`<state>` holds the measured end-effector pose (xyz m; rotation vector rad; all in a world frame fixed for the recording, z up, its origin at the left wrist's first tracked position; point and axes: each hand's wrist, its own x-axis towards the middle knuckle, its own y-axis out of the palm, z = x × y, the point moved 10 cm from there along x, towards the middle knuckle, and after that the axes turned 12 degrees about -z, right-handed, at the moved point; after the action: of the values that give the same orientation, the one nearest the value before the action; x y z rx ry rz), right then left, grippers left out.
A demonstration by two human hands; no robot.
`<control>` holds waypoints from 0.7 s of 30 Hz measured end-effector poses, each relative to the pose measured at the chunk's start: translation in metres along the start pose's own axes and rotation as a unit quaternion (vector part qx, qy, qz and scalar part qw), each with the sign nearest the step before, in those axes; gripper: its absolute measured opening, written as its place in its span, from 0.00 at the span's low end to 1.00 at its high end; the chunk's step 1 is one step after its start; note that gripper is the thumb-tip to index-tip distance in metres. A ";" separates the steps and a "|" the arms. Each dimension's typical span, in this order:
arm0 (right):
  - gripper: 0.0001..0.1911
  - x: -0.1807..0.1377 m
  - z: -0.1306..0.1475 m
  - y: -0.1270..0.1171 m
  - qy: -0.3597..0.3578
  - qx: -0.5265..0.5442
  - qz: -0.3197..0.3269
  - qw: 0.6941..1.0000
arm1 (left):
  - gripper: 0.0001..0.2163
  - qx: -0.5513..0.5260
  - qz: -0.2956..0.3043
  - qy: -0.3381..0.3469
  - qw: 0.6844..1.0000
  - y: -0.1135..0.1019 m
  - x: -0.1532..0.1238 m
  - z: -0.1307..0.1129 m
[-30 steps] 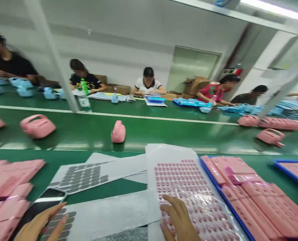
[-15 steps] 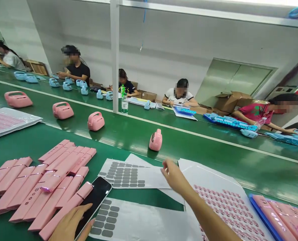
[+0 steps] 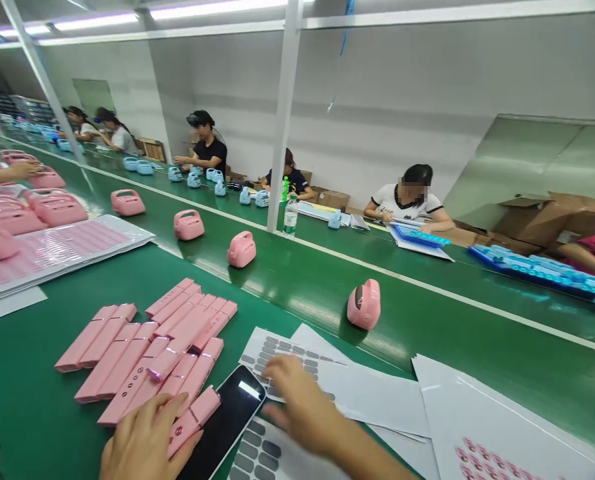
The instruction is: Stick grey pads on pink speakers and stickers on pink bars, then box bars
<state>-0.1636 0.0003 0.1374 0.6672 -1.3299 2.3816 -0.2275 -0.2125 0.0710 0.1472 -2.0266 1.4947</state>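
My left hand (image 3: 145,437) is closed around a pink bar-shaped device (image 3: 193,420) with a small round button or mark, thumb on one side and fingers on the other. Beside it lies a black-screened smartphone (image 3: 227,417). My right hand (image 3: 297,400), slightly blurred, hovers over or touches a white sheet of grey rounded stickers (image 3: 272,347), its thumb and fingers apart. A second sheet of grey stickers (image 3: 262,450) lies partly under my right forearm. Several more pink bar-shaped devices (image 3: 127,357) are stacked to the left of the phone.
Pink handled speaker-like units (image 3: 365,305) stand along the green belt (image 3: 297,283). At right lies a sheet with pink round stickers (image 3: 477,427). Pink-striped sheets (image 3: 77,257) lie at left, near another person's hand (image 3: 25,170). Co-workers sit opposite with blue units (image 3: 193,180).
The view has swung left. My right hand has moved from the sheet's blank right end to its grey stickers. My left hand has gone from lying by the phone to gripping a pink bar-shaped device.
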 end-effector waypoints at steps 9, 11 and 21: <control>0.36 0.012 0.055 0.082 -0.001 -0.073 0.099 0.992 | 0.29 0.060 0.054 -0.026 0.996 0.008 0.059 -0.027; 0.35 0.026 0.063 0.087 -0.049 -0.098 0.099 0.989 | 0.27 0.054 0.116 -0.038 0.991 0.019 0.073 -0.021; 0.10 0.051 0.076 0.114 -0.182 -0.139 0.109 0.967 | 0.19 0.031 0.181 -0.014 0.983 0.016 0.096 0.024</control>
<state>-0.2451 -0.1197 0.1198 0.9463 -1.9389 2.2367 -0.3214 -0.2035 0.1039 -0.1876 -2.1117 1.7824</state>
